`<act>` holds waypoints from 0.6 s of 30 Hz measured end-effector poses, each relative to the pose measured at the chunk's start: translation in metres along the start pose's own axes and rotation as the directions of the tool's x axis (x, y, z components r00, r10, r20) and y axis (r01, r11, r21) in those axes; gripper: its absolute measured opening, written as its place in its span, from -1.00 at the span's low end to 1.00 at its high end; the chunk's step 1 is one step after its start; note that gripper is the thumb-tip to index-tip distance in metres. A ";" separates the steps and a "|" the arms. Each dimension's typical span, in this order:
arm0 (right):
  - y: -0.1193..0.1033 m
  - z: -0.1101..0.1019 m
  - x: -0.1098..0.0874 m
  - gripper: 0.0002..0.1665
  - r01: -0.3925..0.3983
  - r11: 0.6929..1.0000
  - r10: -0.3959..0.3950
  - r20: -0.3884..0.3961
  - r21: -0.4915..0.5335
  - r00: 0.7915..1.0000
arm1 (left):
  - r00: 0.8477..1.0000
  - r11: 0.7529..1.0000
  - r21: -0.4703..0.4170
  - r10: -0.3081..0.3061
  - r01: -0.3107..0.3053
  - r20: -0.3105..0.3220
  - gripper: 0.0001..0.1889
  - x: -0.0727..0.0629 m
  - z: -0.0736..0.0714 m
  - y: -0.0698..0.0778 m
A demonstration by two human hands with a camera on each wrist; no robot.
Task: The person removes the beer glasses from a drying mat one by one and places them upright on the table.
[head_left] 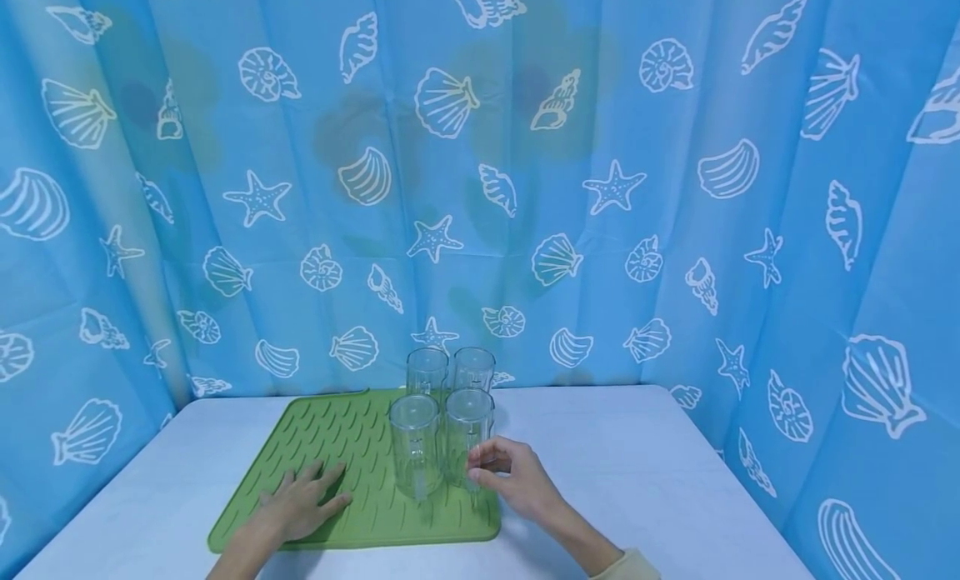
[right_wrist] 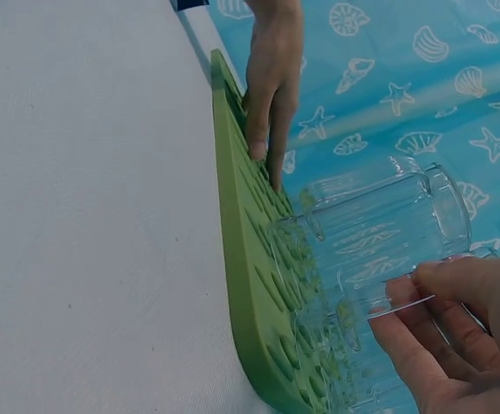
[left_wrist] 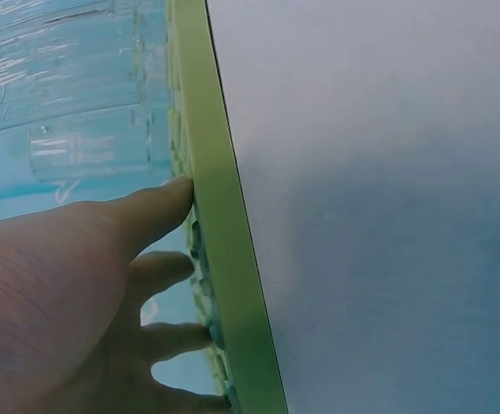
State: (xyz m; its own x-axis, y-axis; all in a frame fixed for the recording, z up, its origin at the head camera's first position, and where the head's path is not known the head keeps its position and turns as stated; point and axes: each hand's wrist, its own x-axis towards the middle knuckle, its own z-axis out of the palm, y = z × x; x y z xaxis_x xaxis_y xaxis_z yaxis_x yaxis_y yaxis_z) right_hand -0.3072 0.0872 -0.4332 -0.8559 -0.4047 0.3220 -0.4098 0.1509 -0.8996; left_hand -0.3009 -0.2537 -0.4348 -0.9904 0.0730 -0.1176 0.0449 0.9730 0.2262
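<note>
Several clear glass mugs stand close together on the right part of a green ribbed drying mat [head_left: 337,447], two in front and two behind. My right hand [head_left: 517,476] is at the front right glass mug [head_left: 469,422], with thumb and fingers curled about its handle. In the right wrist view, that mug [right_wrist: 388,224] stands on the mat, and the right hand's fingers [right_wrist: 405,345] show around the handle. Left of the mugs, my left hand [head_left: 300,505] rests on the mat with its fingers spread. The left wrist view shows its fingertips [left_wrist: 177,194] touching the ribbed surface.
Beside the right hand's mug stands the front left mug [head_left: 415,438]. Two more mugs, one of them the rear right mug [head_left: 474,367], are close behind. A white table [head_left: 615,455] lies under the mat. A blue seashell curtain [head_left: 465,188] encloses the back and sides.
</note>
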 end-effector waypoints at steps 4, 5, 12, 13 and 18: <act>0.001 -0.001 0.000 -0.78 0.001 1.000 -0.001 0.006 -0.012 1.000 | 1.000 1.000 0.001 -0.004 0.004 0.014 -0.20 0.000 0.000 0.000; 0.001 -0.001 -0.001 -0.78 0.003 1.000 -0.003 0.008 -0.011 1.000 | 1.000 1.000 0.004 -0.005 0.005 0.014 -0.20 0.000 0.000 0.000; 0.003 0.000 0.000 -0.82 0.008 0.999 -0.008 0.011 -0.036 1.000 | 1.000 1.000 0.011 -0.013 0.013 0.018 -0.19 -0.001 0.000 0.000; 0.003 0.000 0.000 -0.83 0.009 0.999 -0.008 0.011 -0.041 1.000 | 1.000 1.000 0.011 -0.013 0.013 0.019 -0.19 -0.001 0.000 0.001; 0.005 0.000 0.001 -0.85 0.014 0.999 -0.013 0.013 -0.049 1.000 | 1.000 1.000 0.009 -0.010 0.009 0.018 -0.20 0.000 0.001 0.000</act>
State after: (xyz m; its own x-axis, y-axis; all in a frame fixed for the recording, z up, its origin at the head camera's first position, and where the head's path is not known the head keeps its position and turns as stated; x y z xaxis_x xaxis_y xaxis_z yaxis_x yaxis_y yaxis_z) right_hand -0.3101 0.0879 -0.4369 -0.8462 -0.4183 0.3301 -0.4366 0.1891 -0.8795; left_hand -0.3004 -0.2532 -0.4354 -0.9882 0.0676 -0.1373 0.0367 0.9757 0.2162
